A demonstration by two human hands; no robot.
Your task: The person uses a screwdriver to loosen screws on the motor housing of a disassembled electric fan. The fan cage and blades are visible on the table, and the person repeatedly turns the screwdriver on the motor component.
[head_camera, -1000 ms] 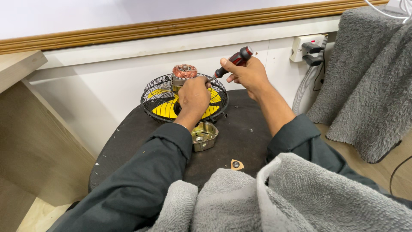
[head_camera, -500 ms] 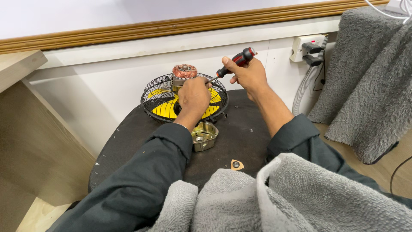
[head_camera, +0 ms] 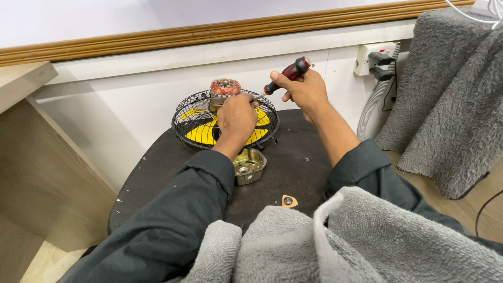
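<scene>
- Nearest the camera, along the bottom of the frame, a grey fleece blanket (head_camera: pixel 293 246) lies over the person's lap, and both dark sleeves reach up out of it.
- Just beyond it, on the dark rounded surface (head_camera: pixel 298 162), a small tan piece with a metal centre (head_camera: pixel 287 201) lies at lower centre, apart from everything else.
- A little further up, a metal motor cover (head_camera: pixel 249 166) sits open side up, just under the left forearm and just in front of the fan.
- At centre frame, the fan (head_camera: pixel 199 126), a black wire cage with yellow blades, lies flat on the surface with its copper-wound motor (head_camera: pixel 225 87) pointing up.
- The left hand (head_camera: pixel 237 116) rests on top of the cage, fingers curled down over the motor's base, gripping it; it is the nearer hand to the motor.
- The right hand (head_camera: pixel 305 90) is clenched round the red and black handle of a screwdriver (head_camera: pixel 285 77), up and to the right of the motor.
- The screwdriver's long axis slants from upper right down to lower left, its tip ending beside the left hand's fingers at the motor; whether it sits in a screw cannot be told.
- Furthest back, a white wall with a wooden rail (head_camera: pixel 209 31), and a socket with plugs (head_camera: pixel 374 58) at upper right.
</scene>
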